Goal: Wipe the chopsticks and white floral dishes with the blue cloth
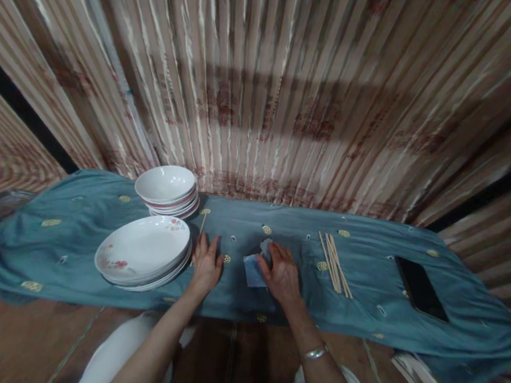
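My left hand (206, 267) lies on the tablecloth just right of the stacked plates, its fingers stretched out. One chopstick (203, 224) runs out from beside its fingertips; whether the fingers press on it I cannot tell. Closed over a small folded blue-grey cloth (254, 272), my right hand (282, 273) rests on the table's middle. Part of the cloth shows left of the thumb and a greyer piece sticks out past the fingertips. Several loose chopsticks (335, 266) lie roughly side by side to the right of that hand.
White flowered plates (142, 246) are stacked at the left, with a stack of white bowls (167, 185) behind them. A black phone (421, 288) lies at the right. The teal tablecloth (383, 235) is wrinkled. A pleated curtain (265, 95) hangs behind the table.
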{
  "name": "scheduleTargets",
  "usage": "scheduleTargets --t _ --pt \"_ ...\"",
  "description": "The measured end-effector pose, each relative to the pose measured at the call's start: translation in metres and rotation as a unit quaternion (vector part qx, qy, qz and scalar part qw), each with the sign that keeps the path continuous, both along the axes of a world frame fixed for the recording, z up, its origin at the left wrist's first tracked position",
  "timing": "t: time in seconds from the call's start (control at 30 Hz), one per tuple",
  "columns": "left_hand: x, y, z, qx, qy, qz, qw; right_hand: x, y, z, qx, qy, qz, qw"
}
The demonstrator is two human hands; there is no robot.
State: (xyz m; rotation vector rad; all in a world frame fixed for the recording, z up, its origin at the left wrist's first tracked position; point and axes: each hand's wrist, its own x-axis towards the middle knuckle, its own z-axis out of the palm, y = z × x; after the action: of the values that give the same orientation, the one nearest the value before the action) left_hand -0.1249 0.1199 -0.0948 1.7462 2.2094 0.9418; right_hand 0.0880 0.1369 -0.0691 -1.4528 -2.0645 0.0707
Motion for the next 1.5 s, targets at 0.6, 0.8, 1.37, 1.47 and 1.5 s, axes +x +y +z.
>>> scheduleTargets --t 0.6,0.8,1.37,1.47,1.5 --pt "-0.011 0.006 -0.018 0.053 0.024 -0.054 0.997 0.032 0.009 -0.011 -0.128 0.153 -0.038 0.979" --pt "-0.014 0.011 -0.017 0.079 0.01 -0.09 0.993 0.035 0.012 -0.01 -0.18 0.334 -0.004 0.925" --pt "0.001 -0.001 0.018 0.026 -0.16 -0.116 0.98 0.005 0.01 -0.009 -0.326 0.57 0.022 0.754" --pt "0.014 -0.006 0.023 0.021 -0.345 -0.107 0.932 -0.006 0.009 -0.006 -0.355 0.609 -0.005 0.71" --pt "0.019 -0.008 0.025 0.012 -0.387 -0.113 0.915 -0.011 0.009 -0.005 -0.368 0.624 -0.008 0.689"
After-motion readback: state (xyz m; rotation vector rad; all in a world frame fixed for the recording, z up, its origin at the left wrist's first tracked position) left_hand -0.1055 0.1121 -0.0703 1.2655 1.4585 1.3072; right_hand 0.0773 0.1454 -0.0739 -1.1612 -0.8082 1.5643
